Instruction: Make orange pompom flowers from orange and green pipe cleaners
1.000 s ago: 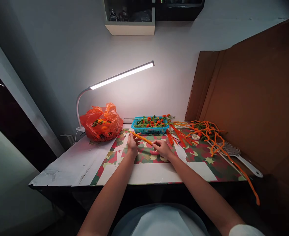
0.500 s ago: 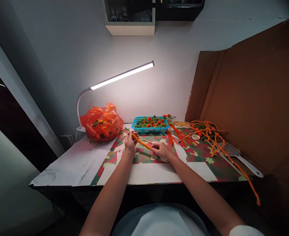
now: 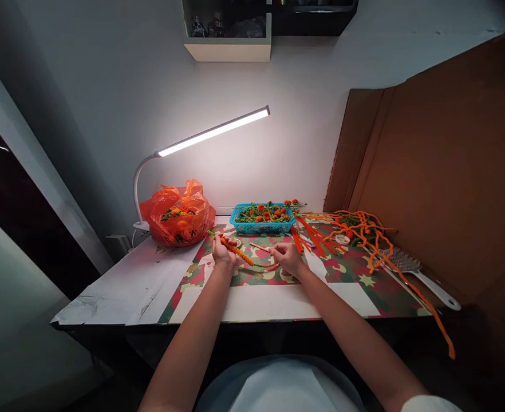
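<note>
My left hand (image 3: 223, 252) is turned palm up and holds a fuzzy orange coil (image 3: 241, 255), like a wound pipe cleaner, slanting down to the right. A bit of green sticks out at its upper left end. From its lower end a thin green strand (image 3: 263, 265) curves right, beneath my right hand (image 3: 289, 258). The right fingers are pinched together at the near end of a thin wooden stick (image 3: 259, 246), which lies low over the patterned tabletop. A small roll of tape (image 3: 237, 243) shows just behind the left fingers.
Behind my hands stands a blue basket (image 3: 263, 227) of orange pompom flowers with green stems. An orange plastic bag (image 3: 179, 226) sits at left under a lit lamp (image 3: 213, 131). To the right lie tangled orange pipe cleaners (image 3: 381, 246), a wire brush (image 3: 428, 283) and a cardboard sheet (image 3: 433, 160).
My right hand has let go of the coil's lower end and shifted right to the wooden stick. The left hand has moved slightly left and turned palm up with the coil.
</note>
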A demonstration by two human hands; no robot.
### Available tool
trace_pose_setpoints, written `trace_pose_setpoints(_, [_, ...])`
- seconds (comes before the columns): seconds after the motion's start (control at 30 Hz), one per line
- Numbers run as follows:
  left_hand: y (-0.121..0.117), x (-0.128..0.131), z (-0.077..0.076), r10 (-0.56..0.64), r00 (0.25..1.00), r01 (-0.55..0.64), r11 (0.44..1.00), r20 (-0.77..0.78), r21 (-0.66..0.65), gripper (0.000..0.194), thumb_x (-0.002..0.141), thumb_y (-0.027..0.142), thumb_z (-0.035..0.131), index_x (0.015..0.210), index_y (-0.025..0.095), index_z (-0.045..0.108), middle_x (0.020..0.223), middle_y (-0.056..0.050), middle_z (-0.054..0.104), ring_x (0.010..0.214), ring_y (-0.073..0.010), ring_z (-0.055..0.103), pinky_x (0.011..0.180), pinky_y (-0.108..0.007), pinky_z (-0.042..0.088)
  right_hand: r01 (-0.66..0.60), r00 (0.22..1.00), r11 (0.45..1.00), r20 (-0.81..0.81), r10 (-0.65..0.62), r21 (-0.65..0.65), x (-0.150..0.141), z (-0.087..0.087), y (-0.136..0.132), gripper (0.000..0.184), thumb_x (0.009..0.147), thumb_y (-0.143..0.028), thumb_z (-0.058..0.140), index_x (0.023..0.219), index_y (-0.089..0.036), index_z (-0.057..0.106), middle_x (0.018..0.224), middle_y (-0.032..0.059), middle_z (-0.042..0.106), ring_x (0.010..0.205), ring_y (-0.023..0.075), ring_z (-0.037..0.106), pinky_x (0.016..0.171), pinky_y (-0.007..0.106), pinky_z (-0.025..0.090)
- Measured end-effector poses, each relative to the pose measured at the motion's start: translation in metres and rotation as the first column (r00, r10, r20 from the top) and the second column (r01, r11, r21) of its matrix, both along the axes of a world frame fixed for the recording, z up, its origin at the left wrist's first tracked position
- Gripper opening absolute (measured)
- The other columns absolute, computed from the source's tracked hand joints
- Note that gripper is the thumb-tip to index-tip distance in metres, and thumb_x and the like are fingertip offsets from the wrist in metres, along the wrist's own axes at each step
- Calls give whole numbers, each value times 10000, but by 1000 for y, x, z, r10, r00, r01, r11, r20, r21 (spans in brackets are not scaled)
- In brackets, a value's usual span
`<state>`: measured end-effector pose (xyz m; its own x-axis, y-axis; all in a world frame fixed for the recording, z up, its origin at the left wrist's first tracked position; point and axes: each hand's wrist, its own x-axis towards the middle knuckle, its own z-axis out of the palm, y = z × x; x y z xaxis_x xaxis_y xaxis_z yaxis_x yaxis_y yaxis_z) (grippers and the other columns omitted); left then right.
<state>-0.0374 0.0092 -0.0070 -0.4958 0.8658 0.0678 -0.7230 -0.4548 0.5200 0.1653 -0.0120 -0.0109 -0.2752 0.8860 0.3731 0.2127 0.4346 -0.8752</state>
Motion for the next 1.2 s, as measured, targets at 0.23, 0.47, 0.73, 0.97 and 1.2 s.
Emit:
trace_pose_setpoints(0.23, [0, -5, 3, 101, 977, -91, 994, 190, -59, 387, 965, 280, 269, 615, 175, 399, 456, 68, 374, 352, -60, 322, 448, -197, 301, -444, 887, 731, -135, 442, -518, -11, -7, -6, 443, 680, -565, 654, 781, -135, 620, 656, 63, 685, 457, 138, 615, 383, 199, 434])
trace_pose_setpoints(0.47, [-5, 5, 7, -45, 991, 42, 999, 126, 31, 346, 950, 253, 323, 633, 173, 438, 489, 54, 398, 380, -64, 366, 458, -193, 332, -262, 921, 864, -380, 90, -429, -11, -4, 3, 243, 755, -400, 664, 831, -175, 613, 829, 50, 698, 544, 101, 640, 468, 183, 494])
trace_pose_setpoints(0.73, [-9, 25, 1, -184, 905, 188, 982, -384, -28, 179, 775, 304, 637, 688, 166, 564, 563, 33, 503, 462, -68, 447, 473, -175, 371, -6, 909, 936, -392, -141, -352, -8, -5, 14, 295, 726, -447, 646, 791, -160, 616, 659, 12, 619, 536, 111, 578, 544, 237, 495])
trace_pose_setpoints(0.97, [-20, 38, -6, -161, 359, 189, 977, -920, -97, 187, 687, 354, 674, 655, 170, 690, 560, -4, 602, 521, -131, 502, 485, -220, 378, 313, 939, 834, -18, -343, 454, -1, 0, 2, 235, 856, -315, 502, 922, -196, 693, 1006, 87, 646, 974, 229, 550, 870, 370, 431])
trace_pose_setpoints(1.2, [-24, 41, -10, -164, 205, 277, 955, -965, -104, 165, 705, 326, 677, 752, 175, 725, 755, -43, 702, 694, -182, 607, 639, -262, 462, 110, 952, 876, 205, -229, 470, -2, -2, 1, 207, 855, -232, 515, 920, -222, 711, 936, 59, 709, 946, 217, 608, 955, 416, 347])
